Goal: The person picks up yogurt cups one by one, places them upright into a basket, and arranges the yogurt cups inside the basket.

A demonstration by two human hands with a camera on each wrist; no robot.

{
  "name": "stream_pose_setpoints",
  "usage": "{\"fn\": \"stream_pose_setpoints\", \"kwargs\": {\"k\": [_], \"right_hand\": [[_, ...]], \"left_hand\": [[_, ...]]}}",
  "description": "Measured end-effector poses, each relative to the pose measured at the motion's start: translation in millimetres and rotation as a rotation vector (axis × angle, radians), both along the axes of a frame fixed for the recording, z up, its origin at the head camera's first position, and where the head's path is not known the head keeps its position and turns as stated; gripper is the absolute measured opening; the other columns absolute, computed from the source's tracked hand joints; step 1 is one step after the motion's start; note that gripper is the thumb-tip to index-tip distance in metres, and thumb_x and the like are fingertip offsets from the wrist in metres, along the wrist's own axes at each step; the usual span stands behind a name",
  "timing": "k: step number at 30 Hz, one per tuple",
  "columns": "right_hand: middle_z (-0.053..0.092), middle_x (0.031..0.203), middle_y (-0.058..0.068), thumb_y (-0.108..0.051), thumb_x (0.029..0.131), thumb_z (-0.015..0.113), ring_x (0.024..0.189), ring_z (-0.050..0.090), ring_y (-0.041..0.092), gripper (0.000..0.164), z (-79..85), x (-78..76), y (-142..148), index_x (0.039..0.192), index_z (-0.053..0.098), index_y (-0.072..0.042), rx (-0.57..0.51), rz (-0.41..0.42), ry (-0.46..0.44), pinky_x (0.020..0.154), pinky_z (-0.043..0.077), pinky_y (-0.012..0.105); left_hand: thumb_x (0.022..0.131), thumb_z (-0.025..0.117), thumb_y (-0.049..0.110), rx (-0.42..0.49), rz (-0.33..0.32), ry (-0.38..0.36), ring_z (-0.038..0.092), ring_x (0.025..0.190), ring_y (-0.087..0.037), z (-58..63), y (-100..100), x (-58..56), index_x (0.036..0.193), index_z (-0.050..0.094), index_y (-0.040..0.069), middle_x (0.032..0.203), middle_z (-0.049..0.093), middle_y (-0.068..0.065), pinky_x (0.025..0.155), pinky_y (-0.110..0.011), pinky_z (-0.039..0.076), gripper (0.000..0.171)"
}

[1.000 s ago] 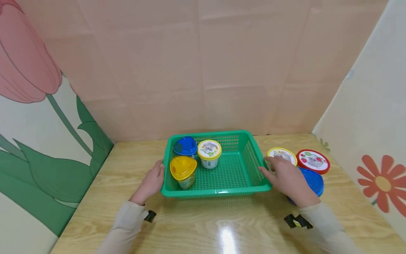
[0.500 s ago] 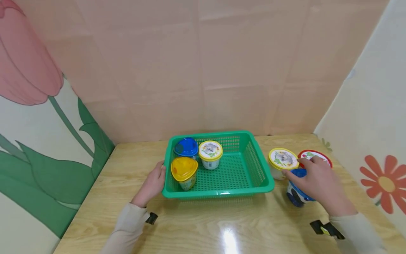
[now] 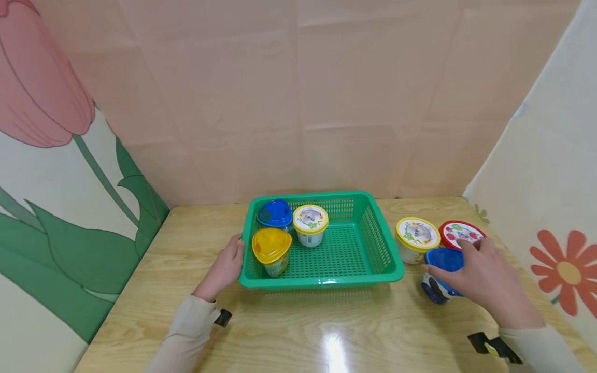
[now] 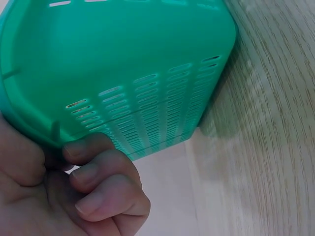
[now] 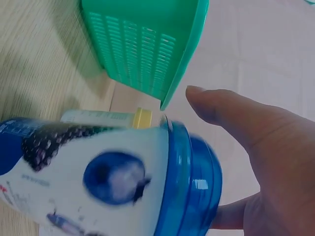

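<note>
My left hand (image 3: 225, 268) grips the left rim of a green plastic basket (image 3: 322, 283). Its curled fingers (image 4: 110, 191) show below the rim in the left wrist view. Inside the basket stand a blue-lidded tub (image 3: 275, 213), a yellow-lidded tub with a rounded triangular lid (image 3: 272, 245) and a white tub with a round yellow lid (image 3: 310, 218). On the right, my right hand (image 3: 489, 280) is spread over a tub with a blue lid (image 5: 192, 182) and berries printed on its white side. The thumb stands apart from that lid, while another finger is partly hidden behind it.
Right of the basket, a round yellow-lidded tub (image 3: 417, 234) and a red-lidded tub (image 3: 462, 233) stand close behind the blue-lidded one. The wooden table (image 3: 280, 331) meets a pink backdrop (image 3: 298, 103) at its far edge and a printed flower sheet (image 3: 555, 207) on the right.
My right hand has left the basket's right rim and moved right to the blue-lidded tub. The left hand has kept its hold on the basket.
</note>
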State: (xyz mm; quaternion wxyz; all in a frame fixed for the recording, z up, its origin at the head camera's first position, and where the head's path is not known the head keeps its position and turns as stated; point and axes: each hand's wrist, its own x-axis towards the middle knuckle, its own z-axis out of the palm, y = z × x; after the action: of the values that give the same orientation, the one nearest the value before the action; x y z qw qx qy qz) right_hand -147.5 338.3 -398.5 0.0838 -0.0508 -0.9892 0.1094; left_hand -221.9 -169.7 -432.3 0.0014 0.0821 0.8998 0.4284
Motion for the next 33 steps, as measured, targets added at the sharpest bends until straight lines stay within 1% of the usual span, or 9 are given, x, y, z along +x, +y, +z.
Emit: {"fn": "stream_pose_setpoints", "kwargs": {"k": [3, 6, 10, 13, 17, 20, 24, 28, 33], "right_hand": [[0.037, 0.115, 0.047, -0.079, 0.07, 0.07, 0.093, 0.044, 0.059, 0.115, -1.7, 2.2, 2, 0.129, 0.046, 0.016, 0.0, 0.004, 0.025, 0.059, 0.047, 0.065], [0.037, 0.115, 0.049, -0.079, 0.068, 0.072, 0.094, 0.042, 0.06, 0.114, -2.6, 4.6, 5, 0.128, 0.048, 0.016, 0.008, 0.004, 0.033, 0.062, 0.046, 0.067], [0.037, 0.111, 0.049, -0.08, 0.066, 0.072, 0.092, 0.042, 0.058, 0.118, -1.7, 7.2, 9, 0.127, 0.047, 0.017, 0.028, -0.001, -0.002, 0.061, 0.048, 0.063], [0.04, 0.106, 0.047, -0.082, 0.065, 0.071, 0.088, 0.044, 0.055, 0.12, 0.5, 8.7, 11, 0.126, 0.047, 0.019, 0.043, 0.003, -0.03, 0.057, 0.049, 0.058], [0.042, 0.102, 0.047, -0.085, 0.064, 0.068, 0.082, 0.047, 0.053, 0.124, 3.3, 8.5, 14, 0.125, 0.046, 0.021, 0.055, 0.009, -0.087, 0.054, 0.049, 0.053], [0.043, 0.102, 0.047, -0.085, 0.065, 0.067, 0.081, 0.049, 0.054, 0.124, 2.9, 7.4, 15, 0.124, 0.046, 0.022, 0.05, 0.01, -0.101, 0.054, 0.049, 0.054], [0.043, 0.103, 0.047, -0.084, 0.066, 0.068, 0.083, 0.049, 0.054, 0.123, 0.3, 5.7, 15, 0.124, 0.045, 0.022, 0.027, 0.003, -0.09, 0.055, 0.049, 0.055], [0.042, 0.105, 0.048, -0.083, 0.067, 0.068, 0.086, 0.048, 0.056, 0.123, -1.0, 4.0, 16, 0.125, 0.044, 0.023, 0.008, -0.006, -0.097, 0.056, 0.05, 0.057], [0.042, 0.104, 0.048, -0.083, 0.069, 0.066, 0.087, 0.047, 0.055, 0.122, 0.1, 3.5, 17, 0.126, 0.044, 0.023, 0.006, -0.009, -0.115, 0.054, 0.05, 0.056]], "left_hand": [[0.111, 0.028, 0.021, 0.004, -0.001, -0.002, 0.064, 0.092, -0.023, 0.4, 0, 0.2, 0.148, 0.036, -0.003, 0.113, 0.065, -0.019, 0.089, -0.048, 0.052, 0.044], [0.111, 0.028, 0.021, 0.003, -0.004, -0.005, 0.064, 0.093, -0.024, 1.0, 0, -0.1, 0.148, 0.035, -0.003, 0.114, 0.064, -0.019, 0.09, -0.048, 0.051, 0.044], [0.111, 0.028, 0.02, 0.0, -0.005, -0.011, 0.063, 0.093, -0.024, 1.2, 0, 0.3, 0.149, 0.035, -0.003, 0.114, 0.064, -0.019, 0.09, -0.048, 0.05, 0.045], [0.111, 0.027, 0.021, 0.0, -0.003, -0.017, 0.063, 0.094, -0.024, 1.1, 0, 0.5, 0.149, 0.034, -0.002, 0.115, 0.064, -0.019, 0.091, -0.048, 0.05, 0.045], [0.111, 0.026, 0.023, 0.0, -0.003, -0.028, 0.063, 0.094, -0.023, 0.8, 0, 0.0, 0.15, 0.033, -0.002, 0.117, 0.063, -0.019, 0.091, -0.048, 0.05, 0.046], [0.111, 0.026, 0.023, 0.006, -0.008, -0.029, 0.063, 0.093, -0.023, 0.5, 0, -0.1, 0.151, 0.032, -0.002, 0.117, 0.063, -0.019, 0.09, -0.047, 0.051, 0.047], [0.111, 0.026, 0.023, 0.015, -0.01, -0.026, 0.063, 0.093, -0.022, 0.2, 0, -0.4, 0.151, 0.032, -0.001, 0.117, 0.063, -0.018, 0.091, -0.047, 0.051, 0.047], [0.112, 0.026, 0.024, 0.019, -0.009, -0.023, 0.063, 0.093, -0.022, -0.2, -1, -1.2, 0.151, 0.033, 0.0, 0.116, 0.064, -0.018, 0.091, -0.048, 0.051, 0.046], [0.112, 0.027, 0.023, 0.015, -0.008, -0.02, 0.063, 0.091, -0.021, -2.1, -2, -2.2, 0.15, 0.034, 0.0, 0.113, 0.064, -0.017, 0.09, -0.047, 0.051, 0.046]]}}
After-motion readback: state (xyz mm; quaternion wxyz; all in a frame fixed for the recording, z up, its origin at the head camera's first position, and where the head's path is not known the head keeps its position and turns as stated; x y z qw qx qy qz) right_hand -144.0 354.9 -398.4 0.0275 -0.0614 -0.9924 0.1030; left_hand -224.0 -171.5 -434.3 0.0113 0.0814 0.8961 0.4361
